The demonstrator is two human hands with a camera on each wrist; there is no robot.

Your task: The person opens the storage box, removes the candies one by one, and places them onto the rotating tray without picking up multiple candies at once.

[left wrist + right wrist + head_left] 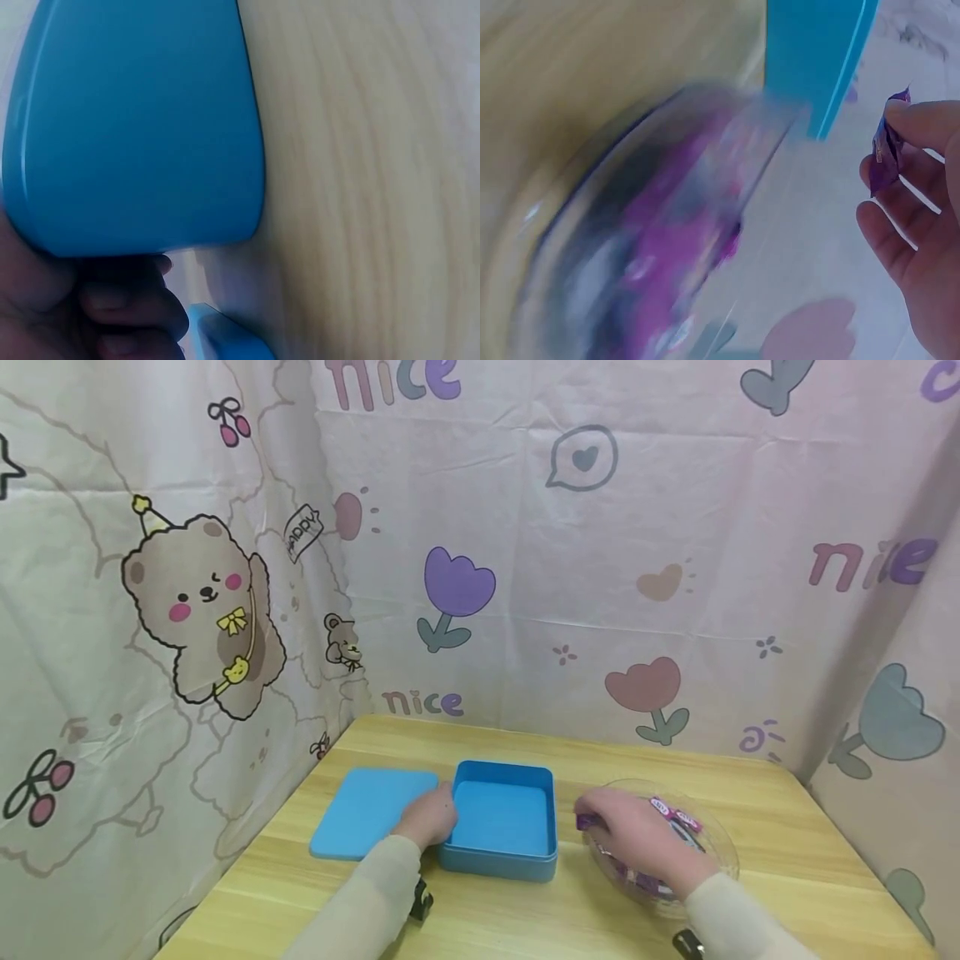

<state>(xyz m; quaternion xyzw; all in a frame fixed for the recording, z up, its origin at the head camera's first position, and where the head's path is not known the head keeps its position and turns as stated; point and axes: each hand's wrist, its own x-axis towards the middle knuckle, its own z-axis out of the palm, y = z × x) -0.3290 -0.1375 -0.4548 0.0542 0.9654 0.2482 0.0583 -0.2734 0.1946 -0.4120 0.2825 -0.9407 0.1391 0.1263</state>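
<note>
An open blue box stands in the middle of the wooden table. Its flat blue lid lies to its left. My left hand rests against the box's left wall, fingers curled beside the lid. A clear glass bowl with several purple wrapped packets sits to the right of the box. My right hand is over the bowl and pinches one purple packet between thumb and fingers, near the box's right wall. The bowl is blurred in the right wrist view.
Cartoon-print curtains hang close behind and on both sides of the table. The table's front edge lies below the sleeves.
</note>
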